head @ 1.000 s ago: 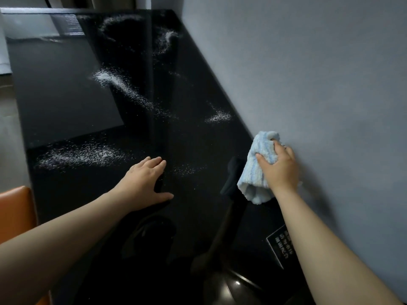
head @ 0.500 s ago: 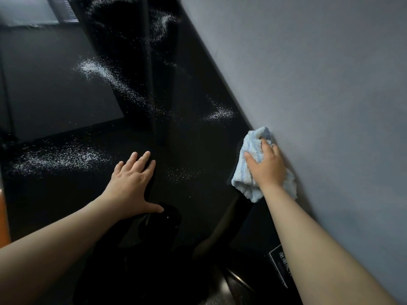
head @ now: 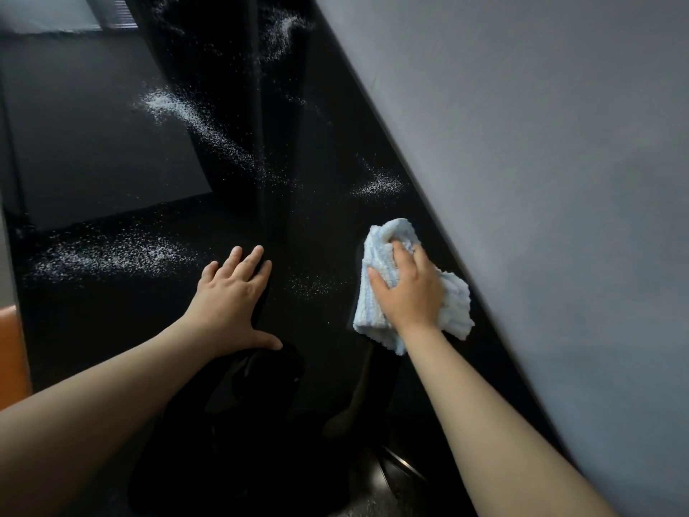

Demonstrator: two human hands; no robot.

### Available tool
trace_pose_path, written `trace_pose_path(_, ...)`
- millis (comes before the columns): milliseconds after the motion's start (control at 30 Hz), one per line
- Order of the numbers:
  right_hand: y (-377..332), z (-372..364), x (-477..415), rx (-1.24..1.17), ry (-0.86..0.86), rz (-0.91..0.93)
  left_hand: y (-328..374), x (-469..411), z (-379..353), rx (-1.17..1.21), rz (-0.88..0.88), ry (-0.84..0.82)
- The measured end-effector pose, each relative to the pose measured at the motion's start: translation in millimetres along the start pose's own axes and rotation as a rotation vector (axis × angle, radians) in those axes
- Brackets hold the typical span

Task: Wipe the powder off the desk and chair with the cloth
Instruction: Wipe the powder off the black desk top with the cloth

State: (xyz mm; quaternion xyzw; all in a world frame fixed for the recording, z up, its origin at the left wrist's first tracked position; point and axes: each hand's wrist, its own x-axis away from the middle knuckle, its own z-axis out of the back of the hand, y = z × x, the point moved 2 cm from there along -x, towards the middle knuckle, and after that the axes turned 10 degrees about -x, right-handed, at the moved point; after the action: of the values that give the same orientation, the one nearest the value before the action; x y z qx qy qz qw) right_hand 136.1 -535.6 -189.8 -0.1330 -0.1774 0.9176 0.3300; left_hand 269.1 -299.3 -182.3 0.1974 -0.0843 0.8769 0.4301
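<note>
— Where the black worktop (head: 320,218) meets the grey wall (head: 540,181), what lies under the right hand (head: 408,289)?

— The cloth (head: 456,304), pale blue and white, bunched and pressed flat against the glossy surface. The right hand lies on top of it, its fingers (head: 400,255) curled into the folds and gripping the fabric; one edge of the cloth touches the base of the wall.

— And the powder?

— White grains in several patches. A small drift (head: 380,186) sits just beyond the cloth, close to the wall. A faint sprinkle (head: 311,285) lies between the two hands. A broad scatter (head: 108,253) spreads to the left of the left hand (head: 233,296), a long streak (head: 190,121) runs diagonally farther back, and another curl (head: 283,28) shows near the far end.

— What is the left hand doing?

— It rests palm down on the worktop, fingers (head: 248,259) spread wide and holding nothing, thumb out to the side, well apart from the cloth.

— Anything else in view?

— An orange surface (head: 11,352) shows at the left edge, beside the worktop. The dark top mirrors both forearms and a bright window shape at the upper left.
</note>
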Motion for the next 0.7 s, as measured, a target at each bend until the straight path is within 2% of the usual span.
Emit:
trace_pose_path(233,-34,-13,22,-0.01,-0.049,0.044,-9,8,5,0.107,-0.025,0.029)
trace_pose_path(700,-74,-30,46,-0.029,-0.058,0.074,-70,73,-18,0.085,0.026,0.001)
